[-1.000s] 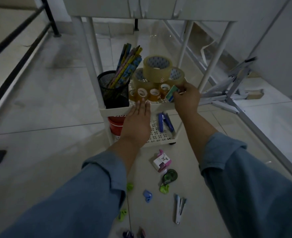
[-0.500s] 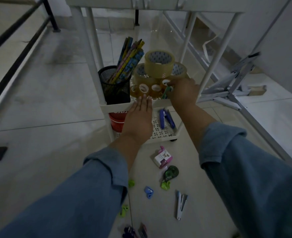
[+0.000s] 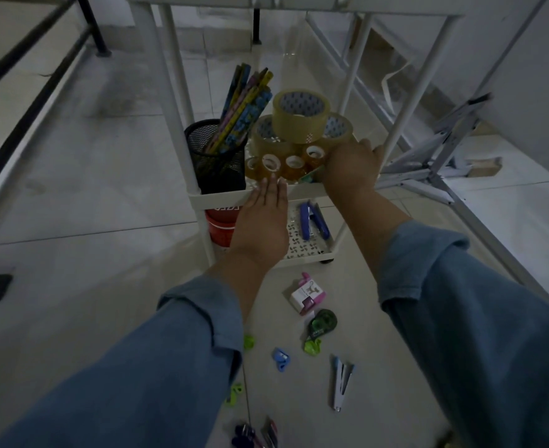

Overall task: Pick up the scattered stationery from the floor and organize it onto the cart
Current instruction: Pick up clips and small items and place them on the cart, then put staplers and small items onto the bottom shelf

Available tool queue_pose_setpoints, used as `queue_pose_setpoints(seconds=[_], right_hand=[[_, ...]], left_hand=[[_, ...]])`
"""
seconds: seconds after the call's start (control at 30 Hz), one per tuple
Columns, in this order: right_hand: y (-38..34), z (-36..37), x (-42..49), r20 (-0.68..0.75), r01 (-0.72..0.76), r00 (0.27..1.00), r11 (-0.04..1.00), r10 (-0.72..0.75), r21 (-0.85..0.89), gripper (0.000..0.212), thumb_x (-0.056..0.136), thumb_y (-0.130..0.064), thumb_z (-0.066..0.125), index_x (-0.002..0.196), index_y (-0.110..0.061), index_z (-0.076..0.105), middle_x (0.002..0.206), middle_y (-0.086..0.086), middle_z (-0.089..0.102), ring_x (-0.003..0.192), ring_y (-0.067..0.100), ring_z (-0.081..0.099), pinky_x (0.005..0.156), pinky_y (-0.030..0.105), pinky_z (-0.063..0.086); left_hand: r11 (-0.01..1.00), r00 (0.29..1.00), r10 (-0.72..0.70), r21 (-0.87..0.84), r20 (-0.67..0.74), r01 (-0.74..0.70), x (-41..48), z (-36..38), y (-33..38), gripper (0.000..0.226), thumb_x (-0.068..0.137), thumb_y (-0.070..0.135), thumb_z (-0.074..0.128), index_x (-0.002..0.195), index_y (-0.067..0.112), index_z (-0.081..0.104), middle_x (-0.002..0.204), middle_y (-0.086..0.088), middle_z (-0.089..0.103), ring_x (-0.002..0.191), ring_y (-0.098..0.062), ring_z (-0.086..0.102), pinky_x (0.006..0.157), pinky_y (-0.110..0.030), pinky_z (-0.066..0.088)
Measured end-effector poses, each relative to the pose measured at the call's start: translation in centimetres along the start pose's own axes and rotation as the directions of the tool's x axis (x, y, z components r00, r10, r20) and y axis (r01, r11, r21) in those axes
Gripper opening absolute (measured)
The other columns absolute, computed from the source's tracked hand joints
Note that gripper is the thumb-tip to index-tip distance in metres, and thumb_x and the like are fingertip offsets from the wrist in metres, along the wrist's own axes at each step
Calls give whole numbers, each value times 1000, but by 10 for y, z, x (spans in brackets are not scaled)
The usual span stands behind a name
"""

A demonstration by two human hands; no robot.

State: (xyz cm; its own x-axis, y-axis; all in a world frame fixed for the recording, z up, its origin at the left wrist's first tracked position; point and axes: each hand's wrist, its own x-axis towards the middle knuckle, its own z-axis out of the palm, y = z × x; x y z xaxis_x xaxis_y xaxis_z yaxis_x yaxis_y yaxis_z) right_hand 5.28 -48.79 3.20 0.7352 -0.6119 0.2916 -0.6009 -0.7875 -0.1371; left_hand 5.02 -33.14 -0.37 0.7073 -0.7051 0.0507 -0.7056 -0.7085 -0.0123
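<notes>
Curled round a small green flat item, only a corner of it showing, the right hand holds it on the middle shelf of the white plastic cart, just beside the small clear tape rolls. The left hand, flat and holding nothing, touches the shelf's front rim. The likely next pick, a pink-and-white box, lies on the floor back toward the person, nearer the free left hand.

**Head-worn lens looks down on cart from close range**

A single wide-angle camera on the person's head faces forward and steeply down. The left sleeve and right sleeve run up from the bottom corners, large and near the lens. The white cart stands close ahead at mid-frame, seen from above its front. The tiled floor spreads around it, and straight lines bow towards the edges.
</notes>
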Motion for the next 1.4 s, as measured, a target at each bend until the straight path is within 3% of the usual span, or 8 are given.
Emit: queue_pose_setpoints(seconds=[0.1,0.27,0.57,0.83,0.93,1.07,1.3,1.4], right_hand=[[3,-5,3,9,111,994,990,-111,-89,24,90,-31,54,104,-12,60,109,12,61,113,30,47,99,40,29],[-2,6,4,62,308,947,944,-317,117,53,92,-55,41,86,-11,71,96,13,66,103,32,54,91,40,40],[12,16,-8,21,346,937,934,-349,88,57,96,-52,30,105,-12,70,108,16,65,113,34,48,93,39,35],[35,30,-97,-378,199,923,752,72,629,29,93,-23,45,95,-9,71,93,8,70,88,16,55,75,22,29],[47,48,-157,-286,58,929,669,236,741,22,93,-16,48,99,-9,68,91,4,66,87,4,45,76,20,32],[76,77,-228,-109,-134,937,629,332,766,24,90,-28,48,99,-15,66,91,-11,57,90,3,44,76,20,40],[115,96,-300,34,-216,964,702,264,679,8,83,-13,61,86,-12,69,81,-9,60,81,-15,48,68,5,37],[139,115,-329,94,-260,961,740,259,620,20,84,-24,56,87,-10,69,83,1,66,83,-8,50,75,19,47]], left_hand=[[1000,1000,-4,1,0,4,0,0,0,69,95,19,33,147,2,-11,156,-17,-11,146,-27,-6,118,-32,-5],[1000,1000,-6,6,0,6,0,0,0,70,95,20,33,147,2,-11,157,-17,-11,146,-27,-6,118,-32,-5],[1000,1000,-17,-3,11,17,0,3,2,72,93,18,35,147,2,-11,156,-16,-12,146,-27,-7,118,-33,-4],[975,995,-99,-202,-9,95,1,-13,9,63,93,20,41,148,3,15,155,-17,17,144,-30,16,117,-36,12],[942,984,-159,-313,-84,126,-1,-11,17,56,92,20,45,143,5,30,148,-18,33,136,-33,31,114,-40,26],[926,991,-99,-374,-88,59,-33,19,43,59,93,17,45,146,7,23,156,-13,18,144,-27,17,118,-36,15],[831,976,-42,-534,213,153,-139,106,92,56,95,16,42,148,12,21,155,-8,23,145,-23,17,118,-35,17],[832,920,-39,-497,390,246,-188,141,99,55,97,21,38,149,16,17,156,-3,19,145,-20,15,118,-31,18]])
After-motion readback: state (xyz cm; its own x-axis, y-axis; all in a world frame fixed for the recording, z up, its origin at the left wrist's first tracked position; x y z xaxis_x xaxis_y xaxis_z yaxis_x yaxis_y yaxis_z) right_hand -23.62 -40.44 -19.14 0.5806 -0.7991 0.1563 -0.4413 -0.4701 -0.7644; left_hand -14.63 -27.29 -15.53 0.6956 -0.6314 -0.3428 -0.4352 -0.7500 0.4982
